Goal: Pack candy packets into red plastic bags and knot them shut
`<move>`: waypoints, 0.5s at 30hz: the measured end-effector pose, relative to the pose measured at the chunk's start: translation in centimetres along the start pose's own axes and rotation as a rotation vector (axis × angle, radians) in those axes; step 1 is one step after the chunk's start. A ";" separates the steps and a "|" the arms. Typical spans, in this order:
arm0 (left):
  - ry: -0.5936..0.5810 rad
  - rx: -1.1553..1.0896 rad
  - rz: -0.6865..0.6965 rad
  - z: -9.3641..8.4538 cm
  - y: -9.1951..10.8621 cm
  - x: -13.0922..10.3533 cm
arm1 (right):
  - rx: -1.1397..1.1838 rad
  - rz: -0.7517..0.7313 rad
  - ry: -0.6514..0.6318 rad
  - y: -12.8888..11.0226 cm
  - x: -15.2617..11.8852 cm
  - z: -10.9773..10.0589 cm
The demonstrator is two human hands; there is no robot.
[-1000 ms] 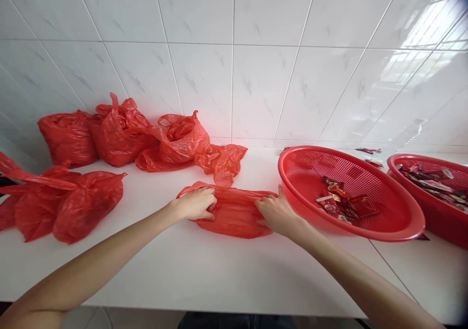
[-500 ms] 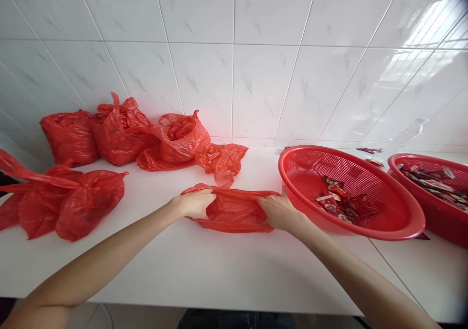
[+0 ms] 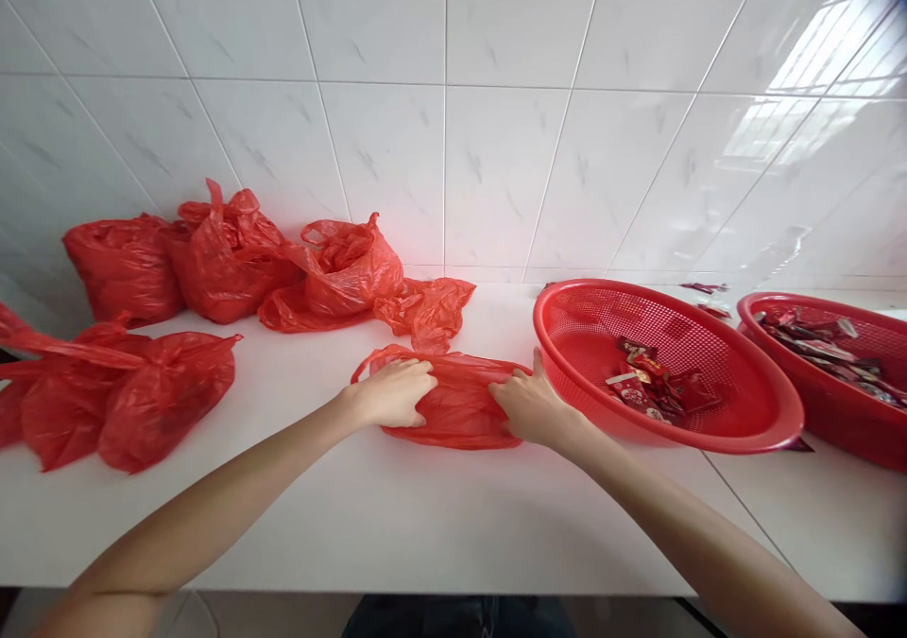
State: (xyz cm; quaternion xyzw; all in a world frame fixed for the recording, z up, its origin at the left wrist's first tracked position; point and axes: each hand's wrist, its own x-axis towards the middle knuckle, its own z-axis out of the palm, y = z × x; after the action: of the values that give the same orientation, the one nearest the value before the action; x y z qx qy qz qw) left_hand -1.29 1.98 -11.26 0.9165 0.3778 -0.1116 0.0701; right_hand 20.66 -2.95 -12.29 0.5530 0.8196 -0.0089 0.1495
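Note:
A thin red plastic bag [image 3: 460, 411] lies on the white table between my hands, its mouth spread toward me. My left hand [image 3: 401, 392] grips the bag's left side with curled fingers, and a handle loop shows just behind it. On the right side, my right hand [image 3: 528, 402] is closed on the bag's edge, its thumb pointing up. Close beside that hand stands a tilted red perforated basket [image 3: 581, 373] with small wrapped packets [image 3: 656, 387] in its bottom.
Several filled red bags [image 3: 227, 260] stand along the tiled wall at the back left. Nearer on the left are knotted red bags [image 3: 166, 392]. A crumpled red bag [image 3: 432, 307] lies behind my hands. A second red basket [image 3: 843, 421] of packets sits far right.
My hands have come slightly closer together on the bag, the left one moving right. The bag's rim looks less stretched. The whole view has shifted a little.

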 end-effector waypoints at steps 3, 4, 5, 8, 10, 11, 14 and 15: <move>-0.071 0.006 -0.025 0.6 -0.1 0.4 | 0.012 -0.020 0.043 0.3 -0.5 -0.2; -0.083 -0.004 -0.041 0.8 -0.2 0.5 | 0.044 -0.077 0.094 0.5 -0.9 -0.6; -0.083 -0.020 -0.052 0.9 -0.2 0.5 | 0.096 -0.147 0.153 0.8 -1.6 -1.3; -0.009 -0.066 -0.038 0.8 0.0 -0.1 | 0.319 -0.274 0.297 3.3 -4.2 -3.9; 0.097 -0.093 0.005 0.3 0.6 -1.0 | 0.401 -0.162 0.355 6.6 -5.6 -5.2; 0.155 -0.115 0.042 0.1 1.0 -1.6 | 0.416 -0.068 0.370 8.7 -6.1 -5.4; 0.282 -0.222 0.233 -0.4 2.8 -3.6 | 0.393 0.193 0.253 15.6 -6.7 -3.9; 0.294 -0.256 0.319 -0.3 3.5 -4.1 | 0.385 0.276 0.169 17.6 -6.7 -2.8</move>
State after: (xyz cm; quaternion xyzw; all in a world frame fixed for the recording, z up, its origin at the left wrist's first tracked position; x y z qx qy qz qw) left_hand -1.61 -3.27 -9.79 0.9545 0.2458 0.0839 0.1466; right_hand 38.36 -1.67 -5.27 0.6767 0.7292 -0.0979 -0.0279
